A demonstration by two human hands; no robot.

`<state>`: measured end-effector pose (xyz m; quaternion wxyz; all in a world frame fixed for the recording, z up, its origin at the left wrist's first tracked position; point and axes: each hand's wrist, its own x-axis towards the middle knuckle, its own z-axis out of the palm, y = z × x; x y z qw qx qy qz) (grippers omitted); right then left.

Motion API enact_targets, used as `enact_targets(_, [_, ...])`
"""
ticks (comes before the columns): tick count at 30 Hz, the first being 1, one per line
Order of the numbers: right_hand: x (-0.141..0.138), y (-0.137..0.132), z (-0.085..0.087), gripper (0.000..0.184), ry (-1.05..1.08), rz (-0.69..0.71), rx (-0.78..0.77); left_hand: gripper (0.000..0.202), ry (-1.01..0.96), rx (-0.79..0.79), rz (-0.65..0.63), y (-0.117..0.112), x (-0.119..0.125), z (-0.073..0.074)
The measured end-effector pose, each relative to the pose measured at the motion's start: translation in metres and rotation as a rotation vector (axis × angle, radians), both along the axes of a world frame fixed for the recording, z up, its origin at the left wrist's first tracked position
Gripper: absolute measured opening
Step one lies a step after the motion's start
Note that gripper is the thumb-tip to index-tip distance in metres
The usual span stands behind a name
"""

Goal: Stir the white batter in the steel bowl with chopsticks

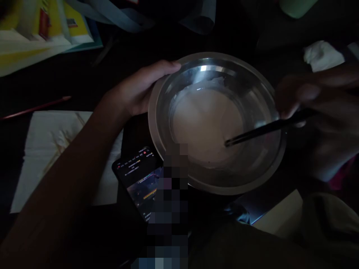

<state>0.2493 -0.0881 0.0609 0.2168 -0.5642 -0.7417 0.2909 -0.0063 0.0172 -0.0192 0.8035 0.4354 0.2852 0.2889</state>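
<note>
A wide metal bowl [215,188] holds a pale, smooth batter-like liquid [204,119]. My left hand [140,86] grips the bowl's left side, with the thumb over the rim and the other fingers hidden beneath. From the right, my right hand [300,93] is closed on a pair of dark chopsticks [258,130]. Their tips touch the liquid near its right side. The right hand is dim and partly blurred. Some liquid clings to the bowl's inner wall above the surface.
A lit phone [137,179] lies just left of the bowl. White paper [33,149] with thin pale sticks on it and a red pencil [36,106] are at the left. Yellow packaging [17,48] is at the upper left, crumpled tissue [324,56] at the upper right. A pixelated patch covers the lower middle.
</note>
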Motion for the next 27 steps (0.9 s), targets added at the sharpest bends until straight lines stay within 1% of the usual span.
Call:
enact_targets(3, [-0.005,0.003,-0.006,0.021,-0.009,0.243,-0.056,0.025,0.041,0.014,0.018,0.000,0.002,0.001])
enact_targets(4, [-0.008,0.004,-0.009,0.017,-0.014,0.279,-0.048,0.026,0.049,0.018,0.011,-0.001,0.002,0.002])
enact_targets(5, [-0.011,0.005,-0.011,0.013,-0.016,0.267,-0.030,0.026,0.056,0.018,0.004,-0.001,0.003,0.002])
enact_targets(7, [-0.016,0.007,-0.013,0.009,-0.021,0.147,0.030,0.026,0.058,0.009,0.002,-0.001,0.003,0.003])
enact_targets(9, [-0.018,0.008,-0.011,0.008,-0.062,0.018,0.098,0.027,0.045,0.008,-0.002,0.000,0.002,0.003])
enact_targets(12, [-0.013,0.008,-0.002,0.023,-0.183,-0.127,0.127,0.028,0.013,0.017,-0.020,0.001,0.000,0.001])
enact_targets(14, [-0.006,0.008,0.004,0.027,-0.225,-0.188,0.107,0.027,0.005,0.019,-0.020,0.002,-0.001,0.000])
enact_targets(15, [-0.002,0.008,0.005,0.027,-0.221,-0.169,0.084,0.027,0.003,0.016,-0.019,0.002,-0.001,0.000])
enact_targets(16, [0.001,0.008,0.006,0.026,-0.207,-0.118,0.051,0.027,0.005,0.014,-0.018,0.001,0.000,0.000])
enact_targets(19, [0.003,0.008,0.001,0.027,-0.156,0.130,-0.040,0.025,0.034,0.015,-0.004,0.001,0.001,0.001])
enact_targets(20, [0.000,0.008,-0.002,0.027,-0.134,0.196,-0.039,0.024,0.042,0.017,0.002,0.001,0.001,0.001])
enact_targets(21, [-0.003,0.008,-0.005,0.025,-0.111,0.231,-0.026,0.025,0.050,0.020,0.009,0.001,0.001,0.002])
enact_targets(23, [-0.011,0.008,-0.010,0.021,-0.078,0.222,0.037,0.029,0.066,0.024,0.024,0.001,0.002,0.001])
enact_targets(25, [-0.015,0.007,-0.012,0.016,-0.084,0.134,0.072,0.032,0.072,0.023,0.015,0.001,0.002,0.001])
enact_targets(27, [-0.014,0.007,-0.009,0.015,-0.119,0.039,0.059,0.032,0.036,0.031,-0.023,0.001,0.002,0.000])
